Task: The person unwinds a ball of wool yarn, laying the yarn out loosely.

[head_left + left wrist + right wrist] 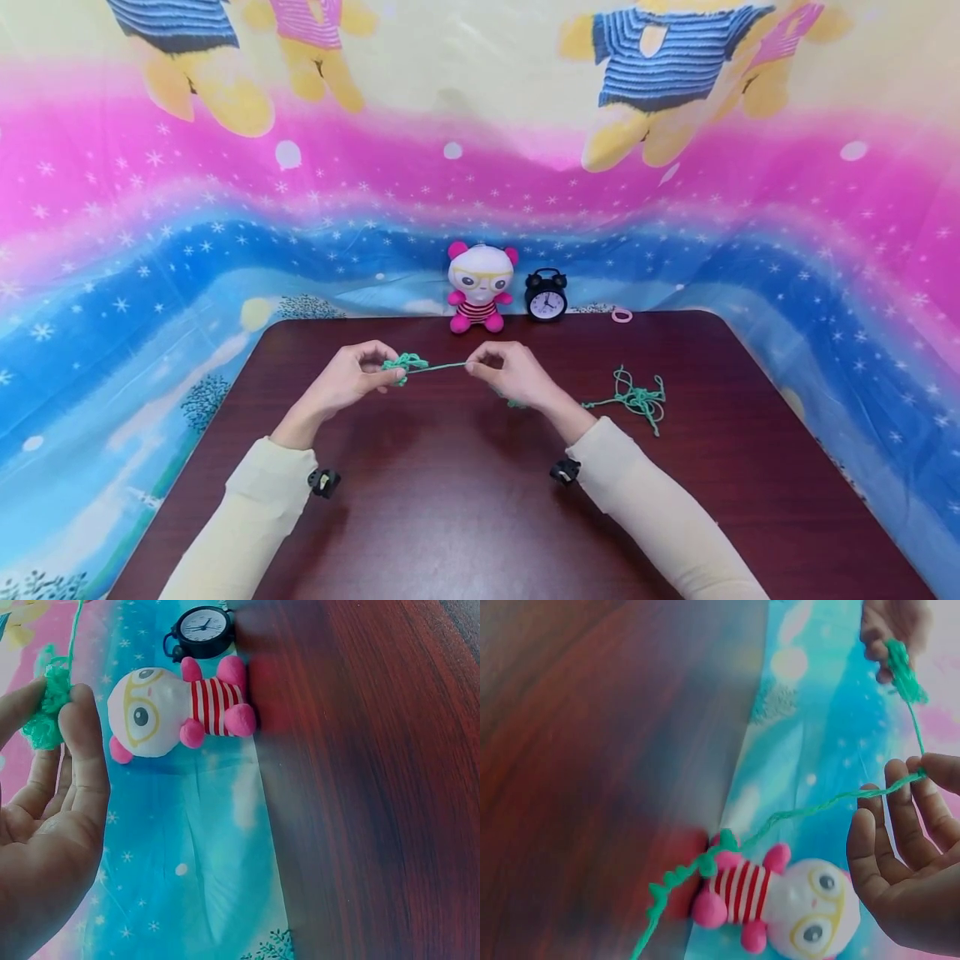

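Note:
My left hand (352, 377) pinches a small bunched clump of green yarn (406, 363) between thumb and fingers. From the clump a single strand (442, 367) runs taut across to my right hand (512, 372), whose thumb and forefinger pinch it. In the right wrist view the strand (810, 810) continues past my right fingers and hangs down with several knots or kinks along it. More of the yarn, a loose tangle (640, 400), lies on the table to the right of my right forearm. Both hands are held above the table.
A dark red-brown wooden table (450, 517) spans the front. At its back edge sit a pink and white plush toy (480, 287), a black alarm clock (546, 297) and a pink ring (622, 316). A printed curtain (420, 192) hangs behind and along the sides.

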The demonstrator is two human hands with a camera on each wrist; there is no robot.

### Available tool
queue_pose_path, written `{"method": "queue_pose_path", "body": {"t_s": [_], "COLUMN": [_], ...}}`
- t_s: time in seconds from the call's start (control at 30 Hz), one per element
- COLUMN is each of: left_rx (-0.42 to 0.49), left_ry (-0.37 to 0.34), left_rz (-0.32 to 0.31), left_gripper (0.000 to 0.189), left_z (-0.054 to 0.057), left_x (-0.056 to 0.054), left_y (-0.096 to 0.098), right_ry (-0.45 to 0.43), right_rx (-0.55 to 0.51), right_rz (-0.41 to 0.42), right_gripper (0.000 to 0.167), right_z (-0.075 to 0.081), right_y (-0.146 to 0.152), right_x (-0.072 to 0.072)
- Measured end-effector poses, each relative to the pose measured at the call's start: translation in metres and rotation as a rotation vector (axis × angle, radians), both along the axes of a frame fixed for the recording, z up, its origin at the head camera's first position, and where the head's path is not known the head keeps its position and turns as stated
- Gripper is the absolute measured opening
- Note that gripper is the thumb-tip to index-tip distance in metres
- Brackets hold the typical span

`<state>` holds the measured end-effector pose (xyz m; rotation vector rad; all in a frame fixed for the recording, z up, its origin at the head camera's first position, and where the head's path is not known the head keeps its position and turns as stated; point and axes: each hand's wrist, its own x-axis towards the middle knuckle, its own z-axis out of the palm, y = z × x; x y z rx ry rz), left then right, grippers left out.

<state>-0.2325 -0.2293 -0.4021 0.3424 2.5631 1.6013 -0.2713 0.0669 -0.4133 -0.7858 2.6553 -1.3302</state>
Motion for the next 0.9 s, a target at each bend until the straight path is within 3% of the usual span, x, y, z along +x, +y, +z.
{"method": "queue_pose_path", "body": {"t_s": [0.13, 0.4, 0.63, 0.9], "left_rx": [0.041, 0.014, 0.031, 0.058], "left_ry": [-0.018, -0.008, 0.065, 0.008], "left_rz": [-0.022, -0.055, -0.134, -0.063], "left_gripper": [0.032, 0.037, 0.024, 0.028], "left_z": [0.0, -0.002, -0.002, 0.0], "left_x": [-0.001, 0.0, 0.0, -0.002], "left_y": [-0.001, -0.005, -0.005, -0.006], "right_ry": [-0.01, 0.026, 0.02, 0.006], "right_rx": [-0.004, -0.012, -0.042, -0.038], "right_rz": [-0.053, -0.12, -0.161, -0.199], "right_gripper": [0.015, 0.015, 0.013, 0.017], "right_z": [0.005, 0.012, 0.012, 0.012], "right_y": [0.014, 0.038, 0.051, 0.063], "right_x": [-0.003, -0.011, -0.018, -0.023]}}
